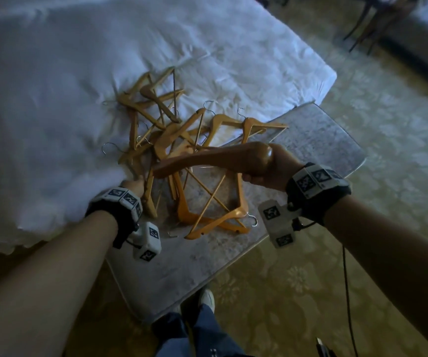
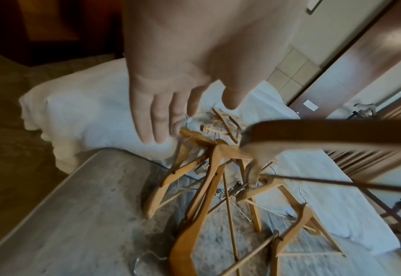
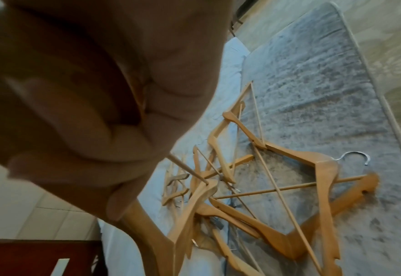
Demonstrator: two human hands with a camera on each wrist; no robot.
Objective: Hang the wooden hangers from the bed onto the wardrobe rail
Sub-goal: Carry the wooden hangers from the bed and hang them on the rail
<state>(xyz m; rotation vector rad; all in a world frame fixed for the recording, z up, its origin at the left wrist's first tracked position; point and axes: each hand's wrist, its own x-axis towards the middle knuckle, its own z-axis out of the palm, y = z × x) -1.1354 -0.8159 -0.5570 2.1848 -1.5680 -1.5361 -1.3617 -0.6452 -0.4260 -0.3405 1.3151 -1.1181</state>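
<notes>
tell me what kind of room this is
Probably a bedroom, perhaps a hotel room: a bed with white bedding, a pile of wooden hangers on it, and patterned carpet around it.

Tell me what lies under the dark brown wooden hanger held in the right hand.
Under the dark brown wooden hanger, gripped by the right hand, lies a tangled pile of light wooden hangers on the grey mattress. Its own hook is hidden.
</notes>
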